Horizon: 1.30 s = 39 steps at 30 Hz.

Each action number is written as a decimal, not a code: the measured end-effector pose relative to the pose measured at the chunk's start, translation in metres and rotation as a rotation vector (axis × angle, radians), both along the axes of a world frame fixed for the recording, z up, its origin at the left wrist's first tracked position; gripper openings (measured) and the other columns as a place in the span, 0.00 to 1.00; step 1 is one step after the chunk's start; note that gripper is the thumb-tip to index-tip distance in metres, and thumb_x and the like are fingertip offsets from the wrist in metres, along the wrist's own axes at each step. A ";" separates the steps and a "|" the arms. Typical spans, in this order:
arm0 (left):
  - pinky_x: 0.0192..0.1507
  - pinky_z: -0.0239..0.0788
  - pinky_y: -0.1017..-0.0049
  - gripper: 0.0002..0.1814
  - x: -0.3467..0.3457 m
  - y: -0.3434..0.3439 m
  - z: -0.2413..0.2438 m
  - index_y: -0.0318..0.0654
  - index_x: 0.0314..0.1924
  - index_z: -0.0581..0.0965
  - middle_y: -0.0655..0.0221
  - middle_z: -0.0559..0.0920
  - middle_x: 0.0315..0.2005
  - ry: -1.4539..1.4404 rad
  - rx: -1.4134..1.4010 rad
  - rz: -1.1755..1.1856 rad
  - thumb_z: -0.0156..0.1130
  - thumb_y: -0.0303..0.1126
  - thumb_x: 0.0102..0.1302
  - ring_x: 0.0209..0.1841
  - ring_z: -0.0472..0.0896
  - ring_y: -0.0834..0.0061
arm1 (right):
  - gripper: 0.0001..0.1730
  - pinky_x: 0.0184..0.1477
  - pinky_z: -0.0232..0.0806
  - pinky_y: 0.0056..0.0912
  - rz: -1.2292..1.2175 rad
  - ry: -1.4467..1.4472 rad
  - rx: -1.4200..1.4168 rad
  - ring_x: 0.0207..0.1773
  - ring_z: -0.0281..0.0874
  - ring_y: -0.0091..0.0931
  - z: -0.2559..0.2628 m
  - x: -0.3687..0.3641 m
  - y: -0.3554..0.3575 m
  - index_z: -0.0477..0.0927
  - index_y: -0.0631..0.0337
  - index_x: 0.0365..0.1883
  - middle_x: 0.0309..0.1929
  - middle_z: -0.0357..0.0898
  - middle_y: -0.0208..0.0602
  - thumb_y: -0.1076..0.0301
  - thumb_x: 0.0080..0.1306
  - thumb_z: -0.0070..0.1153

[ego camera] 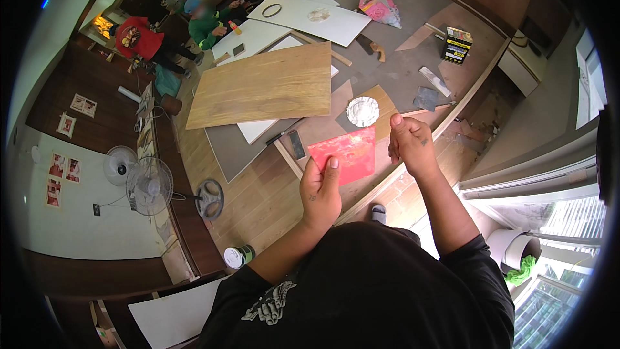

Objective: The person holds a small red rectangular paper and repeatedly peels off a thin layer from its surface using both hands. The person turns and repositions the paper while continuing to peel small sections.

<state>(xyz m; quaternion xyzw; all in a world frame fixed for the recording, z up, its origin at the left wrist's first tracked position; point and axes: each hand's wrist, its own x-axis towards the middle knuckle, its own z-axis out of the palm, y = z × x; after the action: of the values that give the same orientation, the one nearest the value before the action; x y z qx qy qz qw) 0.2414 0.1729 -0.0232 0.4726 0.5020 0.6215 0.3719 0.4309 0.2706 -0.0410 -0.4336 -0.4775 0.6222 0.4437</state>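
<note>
My left hand [321, 194] grips a flat red sheet [356, 157] by its lower left edge, thumb on top. Pale smears cover the sheet's face. Level with it and to its right, my right hand [411, 143] is raised with curled fingers and the thumb upward. Nothing shows in that hand, but its inner side is partly hidden. Beyond both hands, a mound of white paste [363, 111] sits on a small piece of wooden board [382, 99]. A dark rectangular block [296, 144] rests left of the red sheet.
A large wood-faced panel [261, 87] lies over white panels [290, 24]. Farther off are a handsaw [372, 48] and an adhesive can [457, 46]. At left stand a fan [150, 186] and a paint can [239, 256]. Two people [206, 22] [138, 39] are near the back left.
</note>
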 end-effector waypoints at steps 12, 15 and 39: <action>0.50 0.70 0.79 0.11 -0.011 0.014 0.004 0.34 0.52 0.76 0.72 0.82 0.43 -0.058 -0.117 -0.223 0.56 0.34 0.79 0.44 0.76 0.85 | 0.14 0.35 0.66 0.23 0.083 0.264 -0.128 0.31 0.72 0.21 0.001 -0.001 -0.002 0.79 0.62 0.42 0.30 0.76 0.29 0.61 0.80 0.48; 0.51 0.71 0.78 0.10 -0.024 0.023 0.003 0.34 0.52 0.76 0.71 0.82 0.43 -0.061 -0.194 -0.336 0.56 0.31 0.78 0.44 0.78 0.85 | 0.14 0.38 0.65 0.24 0.222 0.085 -0.029 0.34 0.72 0.21 0.011 -0.001 -0.005 0.80 0.62 0.44 0.31 0.76 0.28 0.61 0.80 0.50; 0.40 0.70 0.79 0.12 -0.027 0.051 0.000 0.36 0.39 0.74 0.73 0.81 0.31 0.071 -0.027 -0.156 0.67 0.36 0.73 0.35 0.76 0.85 | 0.07 0.38 0.63 0.29 0.291 -0.241 0.358 0.34 0.69 0.22 0.034 -0.020 -0.034 0.82 0.68 0.39 0.31 0.72 0.33 0.72 0.71 0.59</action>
<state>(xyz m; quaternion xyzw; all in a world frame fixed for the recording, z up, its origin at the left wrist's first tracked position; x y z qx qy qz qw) 0.2149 0.2237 -0.0233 0.5271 0.4846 0.5667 0.4075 0.4108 0.2368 -0.0069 -0.3460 -0.6866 0.5290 0.3592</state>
